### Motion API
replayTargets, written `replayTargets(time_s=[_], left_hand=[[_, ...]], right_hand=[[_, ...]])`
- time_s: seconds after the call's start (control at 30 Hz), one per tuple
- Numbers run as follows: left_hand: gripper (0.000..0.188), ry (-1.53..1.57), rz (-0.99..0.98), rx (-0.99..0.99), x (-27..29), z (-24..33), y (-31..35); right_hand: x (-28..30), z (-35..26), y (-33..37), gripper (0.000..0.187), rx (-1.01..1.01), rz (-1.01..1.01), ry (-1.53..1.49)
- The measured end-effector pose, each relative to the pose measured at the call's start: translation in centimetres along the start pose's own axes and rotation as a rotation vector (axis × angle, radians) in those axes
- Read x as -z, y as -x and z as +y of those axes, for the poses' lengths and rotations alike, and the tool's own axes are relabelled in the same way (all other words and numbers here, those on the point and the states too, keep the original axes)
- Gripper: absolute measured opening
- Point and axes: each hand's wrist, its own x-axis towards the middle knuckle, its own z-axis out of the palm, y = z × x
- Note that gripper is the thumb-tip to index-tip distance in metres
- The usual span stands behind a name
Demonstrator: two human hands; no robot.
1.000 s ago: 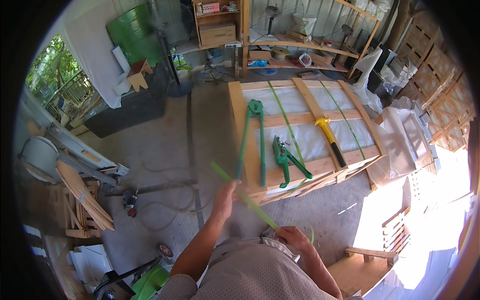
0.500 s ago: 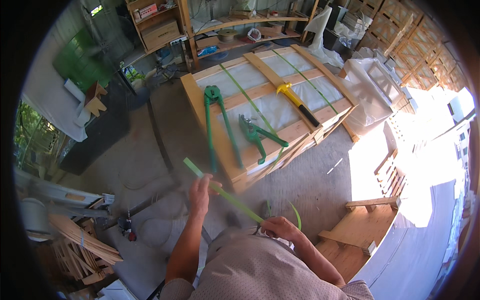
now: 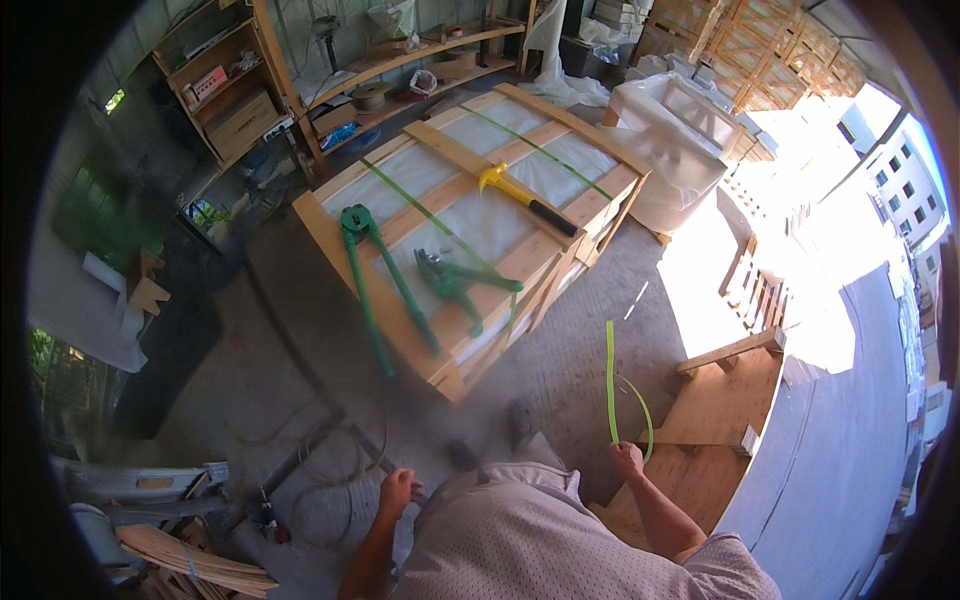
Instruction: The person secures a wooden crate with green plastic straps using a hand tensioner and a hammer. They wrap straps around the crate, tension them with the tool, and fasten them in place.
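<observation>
My right hand [image 3: 627,460] is closed on a length of green strapping band [image 3: 611,385], out to the right of my body. One end of the band stands up from the fist and another part loops beside it. Near my waist, my left hand [image 3: 400,487] is empty, its fingers loosely bent and a little apart. Ahead lies a wooden crate [image 3: 428,135] with white wrapping between its slats and green bands around it. On its top rest a long-handled green cutter [image 3: 385,270], a green strapping tool [image 3: 455,280] and a yellow hammer [image 3: 520,195] with a black grip.
A plywood pallet [image 3: 715,400] lies at the right. Hoses [image 3: 335,470] cross the floor at the left, near bundled wood strips [image 3: 190,555]. Shelving [image 3: 420,58] stands behind the crate, with a plastic-wrapped block [image 3: 670,150] to its right.
My left hand has let go of the band and dropped toward my waist. My right hand has swung outward to the right with the band. The view has turned right.
</observation>
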Motion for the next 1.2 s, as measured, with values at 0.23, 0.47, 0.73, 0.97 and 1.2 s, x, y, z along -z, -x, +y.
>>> replayTargets(time_s=[0.23, 0.47, 0.73, 0.97, 1.2], left_hand=[[0.029, -1.006, -0.316, -0.288, 1.4, -24.5, 8.9], [0.029, -0.159, -0.314, 0.582, -4.6, -24.7, 26.3], [0.03, -0.026, -0.441, 0.544, -12.3, -20.3, 30.1], [0.032, -0.168, -0.585, 0.432, -16.2, -21.7, 25.0], [0.024, -0.727, 0.429, 0.62, -3.7, -27.1, 16.9]], right_hand=[[-8.1, 13.4, 7.6, 0.03, -0.394, -0.595, -0.133], [-6.4, 6.0, 1.3, 0.027, -0.297, -0.612, -0.232], [-4.0, -3.0, -5.5, 0.025, -0.09, -0.656, -0.242], [-3.5, -4.4, -8.6, 0.023, -0.073, -0.736, -0.148], [-3.6, -6.3, -12.5, 0.021, -0.051, -0.995, -0.49]])
